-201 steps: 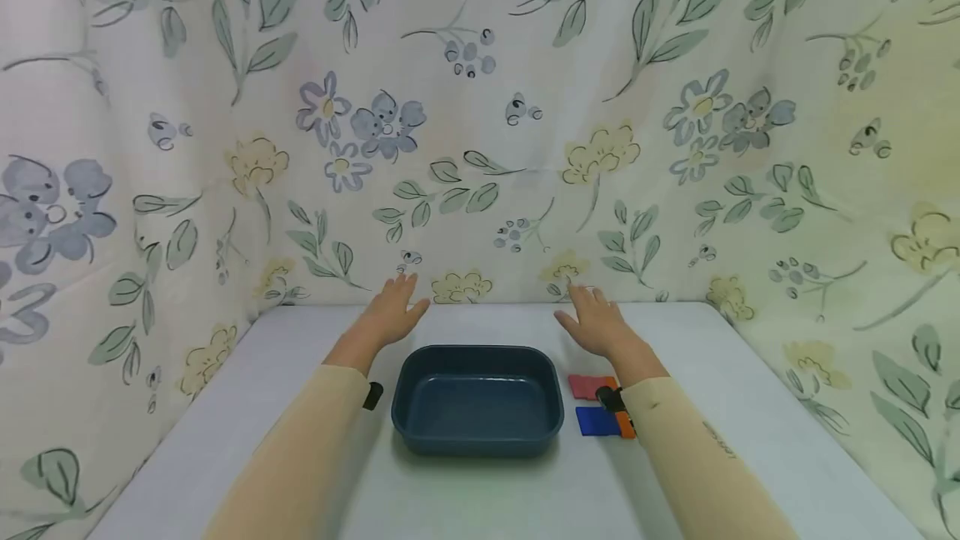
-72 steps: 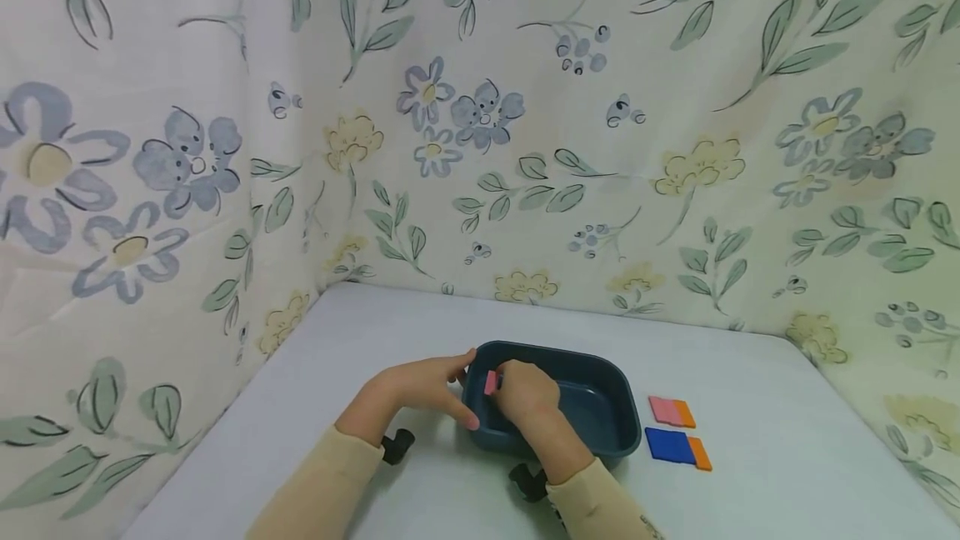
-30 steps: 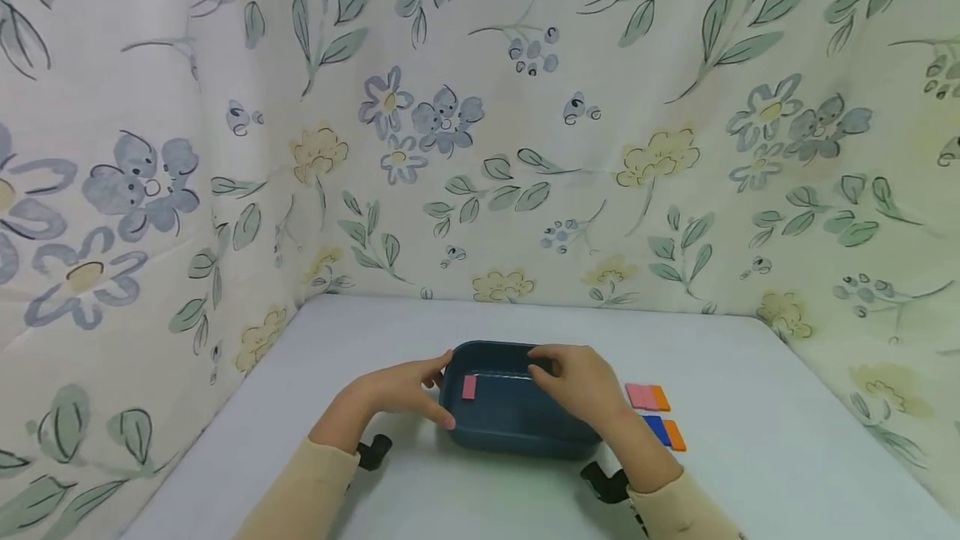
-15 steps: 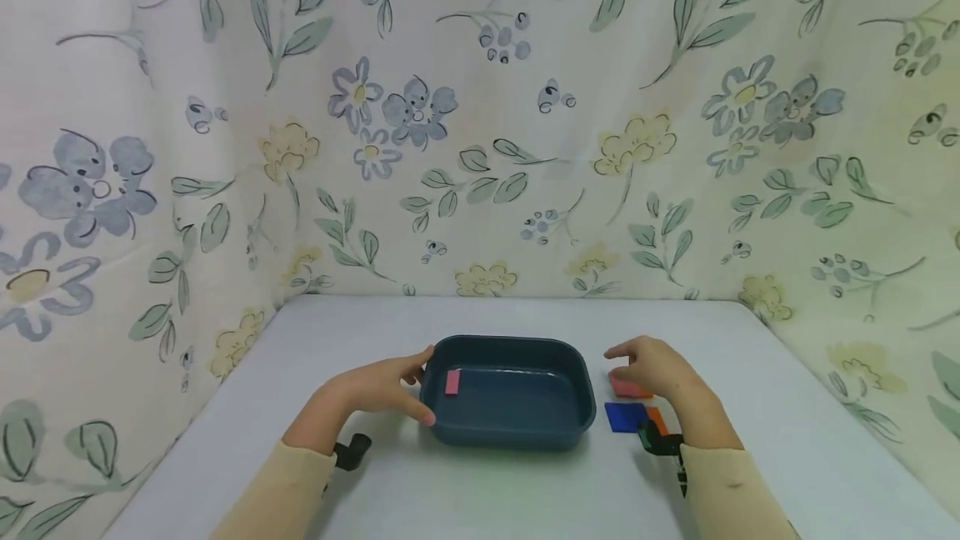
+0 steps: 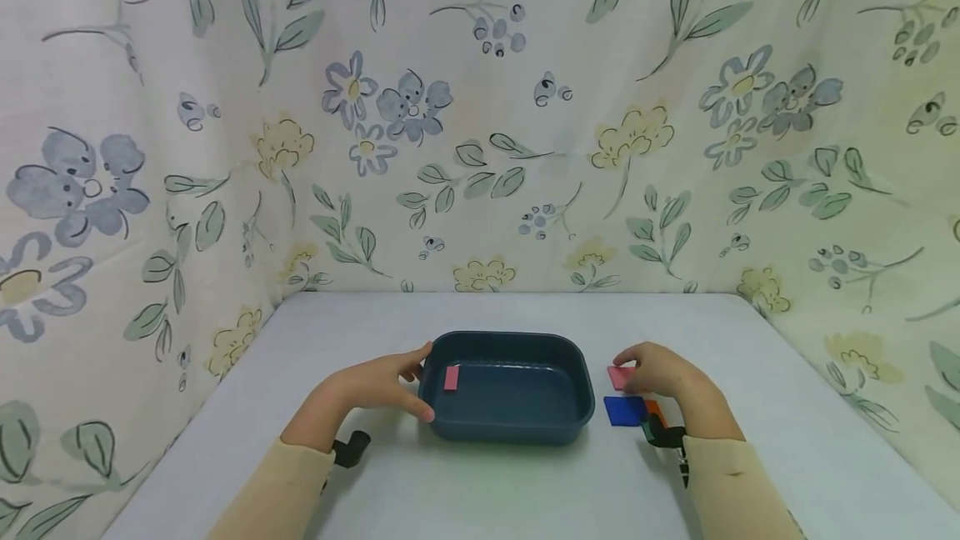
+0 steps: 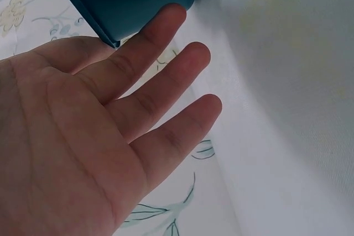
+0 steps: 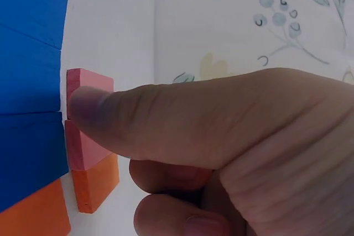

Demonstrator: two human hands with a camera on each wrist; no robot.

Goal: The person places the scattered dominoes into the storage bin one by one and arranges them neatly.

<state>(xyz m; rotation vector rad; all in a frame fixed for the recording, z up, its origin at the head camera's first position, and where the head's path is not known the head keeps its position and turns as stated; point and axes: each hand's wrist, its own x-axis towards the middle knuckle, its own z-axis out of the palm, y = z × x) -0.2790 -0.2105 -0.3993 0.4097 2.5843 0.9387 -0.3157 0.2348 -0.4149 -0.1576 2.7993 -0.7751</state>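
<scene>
My right hand (image 5: pixel 667 377) is low at the back row of small flat blocks. In the right wrist view its thumb (image 7: pixel 149 114) presses the near side of the end pink block (image 7: pixel 95 80), and in the head view the index finger reaches the block's far side. Beside it lie another pink block (image 7: pixel 88 150) and an orange block (image 7: pixel 98 183). My left hand (image 5: pixel 375 390) touches the left end of the dark blue tray (image 5: pixel 510 433), fingers spread and fairly straight, thumb by the front corner. Inside the tray, near its left wall, lies one pink block (image 5: pixel 451 378).
In front of the pink row lies a row of blue blocks (image 5: pixel 625 412) with an orange block (image 5: pixel 655 412) at its right end, partly behind a wrist camera (image 5: pixel 663 433). The white table (image 5: pixel 495 490) ends at a floral cloth (image 5: pixel 480 190).
The right hand placed a pink block at the tray's left end, then moved right and lowered onto the pink row. The left hand came to the tray's left end and stays.
</scene>
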